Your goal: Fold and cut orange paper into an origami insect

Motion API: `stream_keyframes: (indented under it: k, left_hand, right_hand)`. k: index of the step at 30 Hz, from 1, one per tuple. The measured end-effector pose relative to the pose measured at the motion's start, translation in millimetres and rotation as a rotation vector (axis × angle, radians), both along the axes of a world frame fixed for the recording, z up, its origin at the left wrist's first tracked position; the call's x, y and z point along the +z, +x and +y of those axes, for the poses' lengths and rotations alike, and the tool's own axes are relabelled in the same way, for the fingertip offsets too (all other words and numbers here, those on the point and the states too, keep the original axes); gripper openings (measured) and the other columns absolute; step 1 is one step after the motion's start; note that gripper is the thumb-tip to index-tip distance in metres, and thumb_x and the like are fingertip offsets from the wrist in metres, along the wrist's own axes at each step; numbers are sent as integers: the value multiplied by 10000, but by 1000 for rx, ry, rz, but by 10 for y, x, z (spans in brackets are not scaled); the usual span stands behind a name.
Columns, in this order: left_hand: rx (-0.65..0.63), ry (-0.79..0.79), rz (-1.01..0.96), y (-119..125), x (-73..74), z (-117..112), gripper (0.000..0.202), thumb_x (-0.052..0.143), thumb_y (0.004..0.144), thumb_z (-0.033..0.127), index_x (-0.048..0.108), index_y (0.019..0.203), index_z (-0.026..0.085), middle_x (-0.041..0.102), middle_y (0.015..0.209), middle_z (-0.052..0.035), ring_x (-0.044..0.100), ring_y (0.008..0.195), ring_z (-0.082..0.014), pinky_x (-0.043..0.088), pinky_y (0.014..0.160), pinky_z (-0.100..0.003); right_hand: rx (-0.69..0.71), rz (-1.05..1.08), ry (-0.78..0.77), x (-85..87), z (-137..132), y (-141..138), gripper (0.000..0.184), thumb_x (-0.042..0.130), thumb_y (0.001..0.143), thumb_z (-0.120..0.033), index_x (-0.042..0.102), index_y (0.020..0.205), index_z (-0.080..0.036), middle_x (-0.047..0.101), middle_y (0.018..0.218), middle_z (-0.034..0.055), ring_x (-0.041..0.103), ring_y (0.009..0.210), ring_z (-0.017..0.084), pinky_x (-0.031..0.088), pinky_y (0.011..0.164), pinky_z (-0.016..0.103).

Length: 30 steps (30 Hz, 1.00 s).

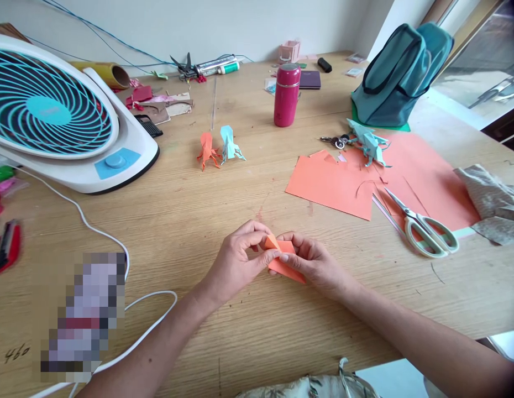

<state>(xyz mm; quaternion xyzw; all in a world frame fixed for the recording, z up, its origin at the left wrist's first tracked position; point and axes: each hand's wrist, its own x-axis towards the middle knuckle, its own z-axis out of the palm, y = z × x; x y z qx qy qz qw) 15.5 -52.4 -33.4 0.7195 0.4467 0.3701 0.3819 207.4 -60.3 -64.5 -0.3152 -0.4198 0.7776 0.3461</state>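
A small folded piece of orange paper [290,270] is held between my two hands, just above the wooden table. My left hand [244,251] pinches its upper left part, where a flap stands up, with thumb and fingers. My right hand [313,257] grips the right side, its thumb pressed on the front and its other fingers behind, partly hidden by the paper. Beyond my hands stand an orange origami figure [206,149] and a light blue one [227,142], side by side. A larger blue-green origami insect [370,141] rests on orange sheets [329,185] to the right.
White-handled scissors [425,229] lie at the right near a crumpled grey cloth [495,193]. A white fan [132,160] stands at the left, its cable running past a pixelated object [85,309]. A magenta flask [286,99] and a teal bag [389,83] stand at the back.
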Motion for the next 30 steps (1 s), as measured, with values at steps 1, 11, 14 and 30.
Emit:
stream_keyframes:
  k: [1,11,14,30]
  left_hand:
    - [-22,18,14,-9,9,10,102,689,852,174,678,751,176,636,891,-30,616,819,-142,494,719,-247]
    - [-135,105,28,-104,1,72,45,714,856,173,743,875,201,671,1036,-54,662,946,-167,529,843,-286]
    - [-134,130,62,-101,-4,67,60,714,852,164,736,891,204,665,1057,-58,655,971,-174,525,878,-302]
    - [60,-120,10,30,-13,-22,90,629,851,174,633,761,180,619,779,-3,591,736,-135,496,693,-256]
  right_hand:
    - [7,-5,0,1,2,3,344,690,902,-457,628,1099,-181,728,894,35,682,776,145,514,749,263]
    - [18,-66,26,7,25,44,403,625,934,-503,585,1188,-193,714,959,36,679,751,141,512,709,257]
    - [6,-107,75,4,36,66,352,607,954,-472,586,1179,-201,702,1030,37,681,803,137,519,739,252]
    - [-60,-59,101,25,-28,-12,338,595,958,-479,474,1165,-241,687,874,-1,667,760,136,511,706,258]
